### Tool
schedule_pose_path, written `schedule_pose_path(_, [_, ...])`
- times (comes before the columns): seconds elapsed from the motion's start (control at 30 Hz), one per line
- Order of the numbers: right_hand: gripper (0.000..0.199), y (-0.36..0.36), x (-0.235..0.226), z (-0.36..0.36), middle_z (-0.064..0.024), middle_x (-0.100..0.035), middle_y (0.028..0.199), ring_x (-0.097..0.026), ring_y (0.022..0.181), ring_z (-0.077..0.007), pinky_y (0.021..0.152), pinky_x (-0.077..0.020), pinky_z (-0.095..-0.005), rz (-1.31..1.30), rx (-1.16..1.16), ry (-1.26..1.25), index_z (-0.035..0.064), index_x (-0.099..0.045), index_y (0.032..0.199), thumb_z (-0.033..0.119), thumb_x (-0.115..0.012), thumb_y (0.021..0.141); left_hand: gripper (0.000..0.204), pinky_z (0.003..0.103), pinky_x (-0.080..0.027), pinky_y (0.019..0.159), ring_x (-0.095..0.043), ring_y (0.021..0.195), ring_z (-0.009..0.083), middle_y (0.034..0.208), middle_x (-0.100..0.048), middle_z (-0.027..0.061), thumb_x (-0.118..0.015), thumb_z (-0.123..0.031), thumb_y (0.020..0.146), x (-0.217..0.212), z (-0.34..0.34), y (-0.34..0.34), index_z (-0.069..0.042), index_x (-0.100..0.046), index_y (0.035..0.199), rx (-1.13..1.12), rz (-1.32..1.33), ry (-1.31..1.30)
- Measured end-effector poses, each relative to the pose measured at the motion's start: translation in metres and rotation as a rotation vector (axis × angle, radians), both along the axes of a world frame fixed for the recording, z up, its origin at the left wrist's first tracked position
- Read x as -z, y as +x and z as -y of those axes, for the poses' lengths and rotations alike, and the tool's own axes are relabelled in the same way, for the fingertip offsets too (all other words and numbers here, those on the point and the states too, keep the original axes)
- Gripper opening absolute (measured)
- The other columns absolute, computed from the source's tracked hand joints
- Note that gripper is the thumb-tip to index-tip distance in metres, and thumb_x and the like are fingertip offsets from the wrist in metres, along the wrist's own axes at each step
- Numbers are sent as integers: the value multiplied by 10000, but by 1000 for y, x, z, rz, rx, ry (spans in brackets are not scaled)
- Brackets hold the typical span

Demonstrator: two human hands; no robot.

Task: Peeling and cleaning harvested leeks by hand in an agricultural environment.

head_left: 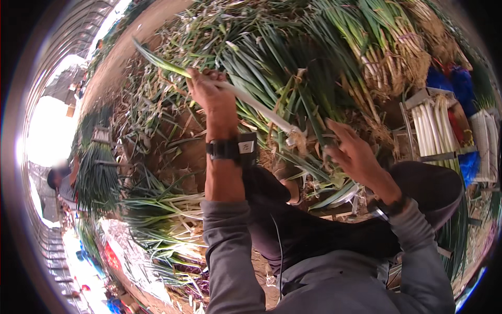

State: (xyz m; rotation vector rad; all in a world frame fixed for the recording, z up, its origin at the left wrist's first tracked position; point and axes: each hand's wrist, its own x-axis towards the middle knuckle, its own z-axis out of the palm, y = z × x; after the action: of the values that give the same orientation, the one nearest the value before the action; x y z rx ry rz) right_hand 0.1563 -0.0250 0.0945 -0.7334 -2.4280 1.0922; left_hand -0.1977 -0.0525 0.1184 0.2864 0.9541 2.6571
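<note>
1. The left hand (pixel 208 91), at eleven o'clock from the centre of the view, grasped a leek (pixel 259 107), its fingers curled around the stalk near where white met green.
2. The leek was held aslant above the heap: its green leaves (pixel 159 62) pointed toward ten o'clock from that hand, and its white shaft ran toward four o'clock, ending in tangled roots (pixel 298 140).
3. The right hand (pixel 360 158), at three o'clock, had its fingers spread and released, just beside the roots; whether the fingertips brushed the dark leaves behind them could not be told.
4. A heap of leeks (pixel 266 57) lay at twelve to one o'clock, with leaf scraps (pixel 193 49) beside it at eleven.
5. Bundles with roots (pixel 402 49) lay at one to two o'clock.
6. White stalks (pixel 435 125) stood packed in a rack (pixel 409 102) near three o'clock, with blue material (pixel 463 89) just beyond.
7. Loose leeks (pixel 162 220) lay at eight o'clock; a green bundle (pixel 98 170) stood at nine.
</note>
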Motion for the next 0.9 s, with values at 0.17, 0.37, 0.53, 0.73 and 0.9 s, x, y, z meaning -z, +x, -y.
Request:
schedule_pose_path(0.17, [268,-54,18,-13,-193,-630,976,-659,850,-374,703,-510,-428,4,-208,-24,20,-602,1186,158,-655,963,265,271,-415,524,-485,613,116,787,-503,31,-559,-331,1037,10,-16,20,-106,-434,1099,102,117,59])
schedule_pose_path(0.37, [150,-36,12,14,-162,-610,784,-640,678,-364,600,-489,-446,-271,-185,42,22,-602,912,142,-692,915,251,257,-426,458,-497,562,120,754,-507,34,-560,-292,1035,4,-13,23,-151,-476,1225,37,233,-91])
schedule_pose_path(0.53, [326,30,59,9,-191,-676,1038,-686,833,-349,685,-556,-401,161,-439,247,71,-646,1212,69,-665,887,297,275,-388,460,-457,549,117,702,-450,-6,-582,-355,1019,-14,-15,6,-147,-530,1225,-76,233,-45])
schedule_pose_path(0.73, [435,6,58,-72,-68,-704,1105,-638,738,-118,646,-525,-286,75,202,-331,77,-541,1397,184,-589,979,173,359,-481,468,-560,531,217,754,-563,87,-539,-231,919,7,-35,94,-78,-486,979,316,42,-102])
schedule_pose_path(0.9, [594,-29,44,-101,-79,-691,1168,-686,813,-138,641,-523,-244,-36,336,-398,89,-487,1450,349,-670,949,283,311,-403,429,-445,476,122,700,-481,-2,-594,-366,988,23,-25,133,-128,-463,910,432,93,-180])
